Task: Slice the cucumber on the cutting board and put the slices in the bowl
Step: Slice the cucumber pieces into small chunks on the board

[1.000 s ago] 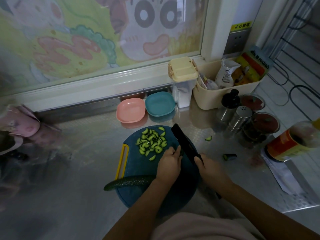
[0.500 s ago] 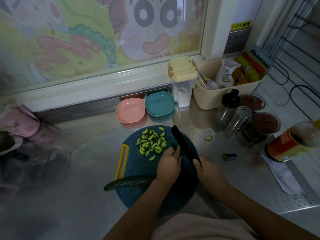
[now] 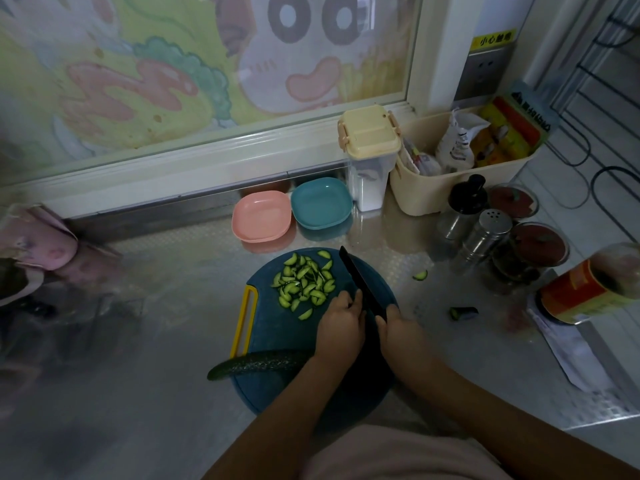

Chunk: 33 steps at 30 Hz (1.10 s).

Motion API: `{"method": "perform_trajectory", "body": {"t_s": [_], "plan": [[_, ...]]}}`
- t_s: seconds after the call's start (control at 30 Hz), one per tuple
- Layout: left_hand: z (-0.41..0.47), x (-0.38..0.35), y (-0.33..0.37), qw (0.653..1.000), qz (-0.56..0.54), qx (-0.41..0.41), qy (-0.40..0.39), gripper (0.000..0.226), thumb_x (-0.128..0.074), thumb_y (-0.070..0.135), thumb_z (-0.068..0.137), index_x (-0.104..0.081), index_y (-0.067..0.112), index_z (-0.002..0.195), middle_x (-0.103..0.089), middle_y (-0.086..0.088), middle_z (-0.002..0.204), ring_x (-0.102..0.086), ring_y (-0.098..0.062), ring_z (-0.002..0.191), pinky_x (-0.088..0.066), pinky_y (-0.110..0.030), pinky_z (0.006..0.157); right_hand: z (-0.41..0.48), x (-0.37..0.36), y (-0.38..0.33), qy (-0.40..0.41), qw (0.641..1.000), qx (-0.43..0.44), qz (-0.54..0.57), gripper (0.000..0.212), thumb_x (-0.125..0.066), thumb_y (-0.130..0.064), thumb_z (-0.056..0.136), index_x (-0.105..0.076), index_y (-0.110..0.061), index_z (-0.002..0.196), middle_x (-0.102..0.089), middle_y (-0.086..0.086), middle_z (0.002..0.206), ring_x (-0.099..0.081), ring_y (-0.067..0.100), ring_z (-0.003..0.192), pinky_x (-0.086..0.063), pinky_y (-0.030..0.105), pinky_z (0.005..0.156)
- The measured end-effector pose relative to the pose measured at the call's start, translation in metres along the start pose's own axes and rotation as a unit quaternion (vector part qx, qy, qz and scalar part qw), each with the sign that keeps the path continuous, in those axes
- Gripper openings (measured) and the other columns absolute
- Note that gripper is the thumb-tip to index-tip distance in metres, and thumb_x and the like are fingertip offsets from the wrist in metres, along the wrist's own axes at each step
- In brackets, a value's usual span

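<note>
Currently: round dark-teal cutting board sits on the steel tabletop, directly in front of the person. Yellow handle strip at the board's 9 o'clock edge.

Cucumber: uncut length lies across the board at about 7 o'clock. Its dark tip overhangs the rim onto the tabletop, and its other end disappears under the left forearm.

Slices: loose pile of pale-green half-moon pieces at the board's 11 to 12 o'clock, all on the board, none in a bowl.

Left hand: at board centre, knuckles up, fingers curled down just beside the blade. What lies under the fingers is hidden, so I cannot tell whether it holds anything.

Right hand: closed round the handle of the black knife. The blade runs out toward 12 o'clock, between the pile and the board's right rim, close against the left fingers.

Pink bowl and teal bowl: side by side beyond the board at 12 o'clock, touching or nearly so, against the window sill.

Strays on the tabletop: one slice off the board at 2 o'clock, a dark end piece at 3 o'clock.

Further out at 1 to 2 o'clock: a clear canister with a cream lid, a cream basket of packets, and a metal shaker.
</note>
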State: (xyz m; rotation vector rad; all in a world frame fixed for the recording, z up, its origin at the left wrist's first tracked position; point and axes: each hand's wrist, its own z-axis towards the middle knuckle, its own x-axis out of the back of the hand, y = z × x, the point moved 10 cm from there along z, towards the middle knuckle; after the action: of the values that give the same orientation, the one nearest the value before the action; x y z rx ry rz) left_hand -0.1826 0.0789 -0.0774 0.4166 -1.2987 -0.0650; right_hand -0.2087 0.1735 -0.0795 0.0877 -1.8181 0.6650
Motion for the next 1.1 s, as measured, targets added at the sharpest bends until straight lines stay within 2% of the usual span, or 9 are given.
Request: {"method": "perform_trajectory", "body": {"t_s": [0.03, 0.17, 0.27, 0.4, 0.6, 0.87, 1.0, 1.1], "plan": [[0.0, 0.001, 0.0, 1.0, -0.005, 0.0, -0.002, 0.038, -0.059, 0.019, 0.075, -0.069, 0.003, 0.108, -0.053, -0.004, 0.071, -0.054, -0.017, 0.058, -0.041, -0.021, 0.047, 0.001, 0.0, 0.001, 0.001, 1.0, -0.005, 0.004, 0.033, -0.032, -0.029, 0.101, -0.047, -0.003, 0.116, -0.067, 0.016, 0.094, -0.064, 0.03, 0.082, -0.026, 0.027, 0.047], [-0.002, 0.0, -0.001, 0.999, -0.035, 0.009, -0.016, 0.038, -0.058, 0.017, 0.077, -0.067, 0.003, 0.111, -0.053, -0.006, 0.072, -0.055, -0.019, 0.06, -0.042, -0.021, 0.048, 0.0, -0.007, 0.013, -0.022, 0.996, -0.041, 0.082, 0.031, -0.031, -0.027, 0.101, -0.047, -0.003, 0.11, -0.065, 0.017, 0.098, -0.062, 0.031, 0.087, -0.037, 0.028, 0.062], [-0.002, 0.0, -0.002, 0.999, -0.04, 0.011, -0.02, 0.038, -0.049, 0.02, 0.082, -0.067, 0.002, 0.111, -0.054, -0.007, 0.073, -0.055, -0.02, 0.061, -0.045, -0.021, 0.05, -0.005, -0.005, 0.016, -0.025, 0.992, -0.047, 0.11, 0.032, -0.031, -0.027, 0.101, -0.048, -0.002, 0.112, -0.064, 0.018, 0.099, -0.061, 0.031, 0.088, -0.042, 0.03, 0.066], [-0.003, 0.0, -0.002, 0.999, -0.044, 0.007, -0.019, 0.046, -0.036, 0.025, 0.084, -0.068, 0.003, 0.11, -0.054, -0.006, 0.073, -0.055, -0.019, 0.061, -0.048, -0.021, 0.049, -0.011, 0.003, 0.018, -0.018, 0.992, -0.04, 0.115, 0.031, -0.031, -0.027, 0.102, -0.049, -0.003, 0.11, -0.065, 0.017, 0.096, -0.062, 0.03, 0.085, -0.034, 0.025, 0.059], [-0.003, 0.0, -0.003, 0.998, -0.05, 0.015, -0.025, 0.036, -0.057, 0.015, 0.077, -0.068, 0.003, 0.109, -0.055, -0.006, 0.072, -0.056, -0.02, 0.062, -0.049, -0.022, 0.049, -0.013, 0.008, 0.014, -0.018, 0.994, -0.025, 0.106, 0.031, -0.03, -0.028, 0.102, -0.049, -0.004, 0.11, -0.065, 0.017, 0.094, -0.062, 0.03, 0.083, -0.031, 0.024, 0.057], [-0.004, -0.001, -0.004, 0.999, -0.046, 0.015, -0.022, 0.036, -0.058, 0.016, 0.076, -0.068, 0.004, 0.108, -0.056, -0.006, 0.073, -0.057, -0.02, 0.062, -0.048, -0.022, 0.05, -0.015, 0.009, 0.013, -0.02, 0.991, -0.026, 0.127, 0.03, -0.032, -0.027, 0.101, -0.05, -0.003, 0.104, -0.063, 0.018, 0.092, -0.061, 0.03, 0.081, -0.036, 0.026, 0.059], [-0.003, 0.0, -0.004, 0.999, -0.044, 0.012, -0.017, 0.038, -0.048, 0.021, 0.083, -0.067, 0.004, 0.11, -0.056, -0.007, 0.075, -0.057, -0.021, 0.064, -0.049, -0.023, 0.051, -0.014, 0.005, 0.015, -0.024, 0.992, -0.037, 0.119, 0.033, -0.03, -0.028, 0.101, -0.049, -0.002, 0.109, -0.063, 0.017, 0.092, -0.061, 0.03, 0.081, -0.036, 0.026, 0.059], [-0.004, 0.001, -0.003, 0.998, -0.05, 0.016, -0.018, 0.036, -0.054, 0.017, 0.079, -0.067, 0.003, 0.11, -0.056, -0.007, 0.075, -0.057, -0.021, 0.064, -0.048, -0.023, 0.052, -0.015, 0.002, 0.016, -0.03, 0.993, -0.035, 0.104, 0.032, -0.031, -0.028, 0.102, -0.05, -0.003, 0.108, -0.064, 0.016, 0.092, -0.059, 0.027, 0.076, -0.035, 0.025, 0.059]]}}
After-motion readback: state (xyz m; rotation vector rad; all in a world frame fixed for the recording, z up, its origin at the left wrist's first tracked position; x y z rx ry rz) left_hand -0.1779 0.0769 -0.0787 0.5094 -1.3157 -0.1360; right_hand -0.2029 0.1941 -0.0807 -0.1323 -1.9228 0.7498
